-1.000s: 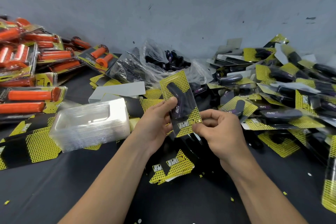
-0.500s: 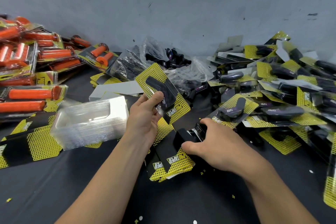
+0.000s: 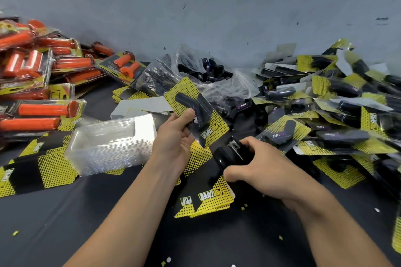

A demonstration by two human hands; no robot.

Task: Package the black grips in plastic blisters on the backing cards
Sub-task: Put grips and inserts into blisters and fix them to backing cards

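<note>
Black grips, already carded, fill the heap at right, the largest mass on the dark table. Packs of orange grips lie piled at far left. A stack of clear blisters sits left of centre, a bag of loose grips lies by the far wall, and flat backing cards lie near, between the forearms. The left hand holds one pack tilted above the table. Its thumb presses on the blister's face and the other fingers are behind the card, pinching it; one grip lies inside. The right hand curls its fingers over a black stapler just beside the pack's near corner; whether the stapler is lifted cannot be told. The step in hand, by judgement, is fastening blister to card. The next move calls for setting the stapler's mouth over the card's edge, clear of the grip, while the pinch keeps blister and card aligned.
</note>
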